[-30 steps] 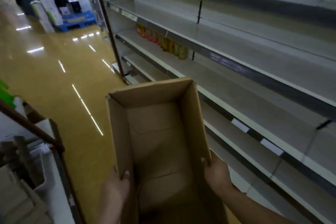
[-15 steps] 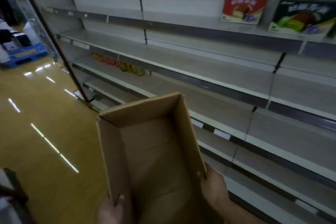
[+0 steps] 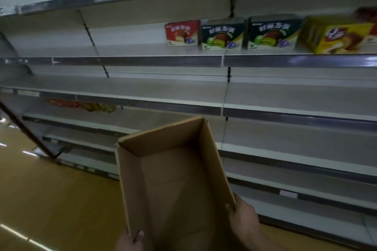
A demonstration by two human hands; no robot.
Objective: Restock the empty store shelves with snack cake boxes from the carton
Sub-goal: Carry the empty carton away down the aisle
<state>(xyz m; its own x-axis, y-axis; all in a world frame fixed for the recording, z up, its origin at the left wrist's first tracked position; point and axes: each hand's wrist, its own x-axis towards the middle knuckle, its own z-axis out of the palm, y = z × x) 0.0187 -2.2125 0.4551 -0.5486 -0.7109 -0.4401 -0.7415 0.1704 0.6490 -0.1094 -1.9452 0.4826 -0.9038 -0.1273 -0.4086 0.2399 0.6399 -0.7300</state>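
Cardboard carton (image 3: 173, 189), open-topped, is gripped at its near corners by left hand (image 3: 129, 240) and right hand (image 3: 242, 218), thumbs hooked over its rim, with snack cake boxes (image 3: 223, 35) on the shelf (image 3: 142, 61) above it.

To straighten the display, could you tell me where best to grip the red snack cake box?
Come from the front-left and grip the red box by its top and left side: it stands upright, shelf bare on its left, green box close on its right.
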